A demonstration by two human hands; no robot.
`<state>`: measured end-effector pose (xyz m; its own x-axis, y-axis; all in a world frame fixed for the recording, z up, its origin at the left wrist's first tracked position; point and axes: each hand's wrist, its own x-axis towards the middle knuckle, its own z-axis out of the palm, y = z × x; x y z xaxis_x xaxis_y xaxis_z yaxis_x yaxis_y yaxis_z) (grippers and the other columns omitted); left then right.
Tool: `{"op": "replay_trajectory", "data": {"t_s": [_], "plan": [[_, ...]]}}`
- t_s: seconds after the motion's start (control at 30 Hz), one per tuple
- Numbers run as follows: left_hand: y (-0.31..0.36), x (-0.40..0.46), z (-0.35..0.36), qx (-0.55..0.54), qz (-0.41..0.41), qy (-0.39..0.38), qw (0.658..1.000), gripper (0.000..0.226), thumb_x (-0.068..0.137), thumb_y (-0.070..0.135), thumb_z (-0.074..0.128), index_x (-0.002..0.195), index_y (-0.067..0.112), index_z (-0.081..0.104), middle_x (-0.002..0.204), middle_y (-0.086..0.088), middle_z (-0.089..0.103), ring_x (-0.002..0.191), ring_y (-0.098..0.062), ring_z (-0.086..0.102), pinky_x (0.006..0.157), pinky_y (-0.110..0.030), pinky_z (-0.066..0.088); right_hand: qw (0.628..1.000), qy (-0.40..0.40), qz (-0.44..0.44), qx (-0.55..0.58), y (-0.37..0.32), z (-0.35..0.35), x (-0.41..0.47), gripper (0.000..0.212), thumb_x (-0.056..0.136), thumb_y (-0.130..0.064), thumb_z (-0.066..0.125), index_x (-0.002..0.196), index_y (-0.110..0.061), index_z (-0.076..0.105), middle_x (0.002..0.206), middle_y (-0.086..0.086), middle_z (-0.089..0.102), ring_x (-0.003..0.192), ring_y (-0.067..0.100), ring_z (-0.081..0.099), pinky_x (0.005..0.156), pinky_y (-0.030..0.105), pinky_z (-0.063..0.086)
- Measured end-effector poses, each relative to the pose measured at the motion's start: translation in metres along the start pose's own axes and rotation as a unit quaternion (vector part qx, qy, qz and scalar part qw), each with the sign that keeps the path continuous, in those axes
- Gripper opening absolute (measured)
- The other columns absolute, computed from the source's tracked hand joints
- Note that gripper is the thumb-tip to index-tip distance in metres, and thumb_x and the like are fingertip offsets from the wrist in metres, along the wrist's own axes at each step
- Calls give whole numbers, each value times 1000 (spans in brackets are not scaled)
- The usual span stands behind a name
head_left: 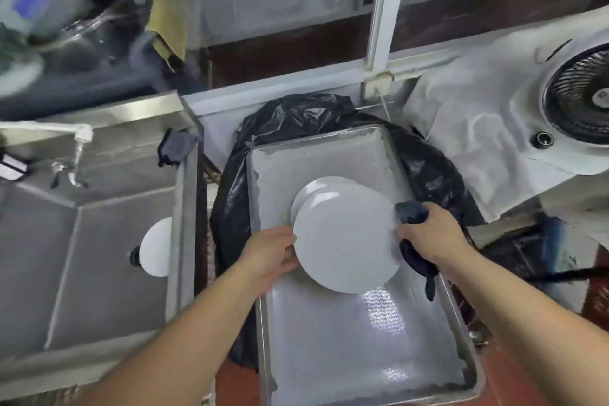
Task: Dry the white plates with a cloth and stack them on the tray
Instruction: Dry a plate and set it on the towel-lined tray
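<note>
Plate (342, 237) between both hands, left fingers (290, 245) curled beneath, right fingers hidden in cloth (410, 211)

I see the tray (329, 323) straight ahead, resting on a bin bag (428, 168). The sink (82, 257) lies to its left with one plate (156, 247) in it. A fan (580, 99) sits behind, to the right.

We have one wide-angle head view, looking forward and steeply down; it sits close over the tray (329, 155), sink (99, 241) at left.
</note>
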<state>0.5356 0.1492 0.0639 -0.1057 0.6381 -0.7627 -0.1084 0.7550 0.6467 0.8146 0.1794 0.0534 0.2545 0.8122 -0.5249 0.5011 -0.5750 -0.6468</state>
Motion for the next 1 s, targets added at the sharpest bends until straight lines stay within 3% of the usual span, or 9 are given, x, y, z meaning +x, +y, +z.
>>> {"op": "replay_trajectory", "data": {"t_s": [0.1, 0.2, 0.33, 0.4, 0.57, 0.7, 0.83, 1.0], "plan": [[-3, 22, 2, -9, 0, 30, 1000, 20, 97, 0, 62, 109, 9, 74, 99, -8, 81, 95, -25, 78, 80, -34, 63, 999, -13, -12, -28, -6, 6, 28, 35, 75, -20, 75, 108, -20, 65, 99, 1, 71, 92, 25, 67, 85, 41, 57], [-5, 46, 3, -9, -10, 53, 998, 17, 96, 0, 64, 107, 9, 74, 99, -9, 81, 98, -28, 77, 92, -42, 61, 998, -25, -18, -53, -14, 14, 48, 19, 80, -15, 71, 98, -14, 64, 93, 1, 67, 89, 26, 64, 78, 36, 51], [-6, 79, 3, 26, -6, 94, 995, 18, 95, -1, 65, 102, 13, 72, 102, -11, 78, 96, -29, 77, 83, -38, 64, 995, -35, -22, -94, -20, 27, 70, 13, 77, -20, 66, 89, -16, 61, 88, 1, 67, 89, 28, 65, 75, 35, 51], [-6, 91, 4, 50, -2, 112, 993, 17, 94, 1, 67, 100, 16, 72, 103, -9, 77, 95, -28, 76, 78, -34, 64, 994, -35, -19, -101, -20, 32, 79, 17, 84, -18, 67, 96, -15, 56, 98, 2, 64, 96, 30, 61, 81, 36, 49], [-11, 108, 7, 118, 23, 141, 983, 24, 93, 5, 68, 89, 28, 74, 94, 2, 77, 90, -24, 76, 84, -38, 64, 994, -32, -13, -105, -14, 45, 94, 27, 86, -19, 68, 108, -16, 53, 106, 6, 61, 98, 30, 58, 82, 37, 47], [-12, 114, 8, 149, 43, 186, 970, 23, 94, 13, 66, 102, 32, 77, 96, 10, 75, 89, -21, 73, 84, -41, 64, 995, -32, -9, -98, -13, 53, 99, 24, 87, -17, 68, 104, -20, 52, 103, 2, 59, 97, 27, 57, 81, 36, 44], [-13, 118, 10, 180, 63, 197, 962, 30, 94, 15, 64, 87, 43, 69, 92, 17, 73, 86, -18, 73, 82, -41, 64, 993, -28, -3, -119, -12, 58, 103, 26, 85, -19, 65, 107, -20, 51, 102, 2, 59, 96, 27, 57, 79, 35, 44], [-17, 121, 13, 200, 55, 213, 955, 24, 93, 20, 63, 104, 36, 77, 89, 21, 72, 81, -16, 71, 77, -45, 65, 990, -19, -2, -142, -10, 62, 108, 25, 86, -18, 62, 107, -22, 48, 98, -1, 57, 93, 27, 56, 78, 37, 46]]}}
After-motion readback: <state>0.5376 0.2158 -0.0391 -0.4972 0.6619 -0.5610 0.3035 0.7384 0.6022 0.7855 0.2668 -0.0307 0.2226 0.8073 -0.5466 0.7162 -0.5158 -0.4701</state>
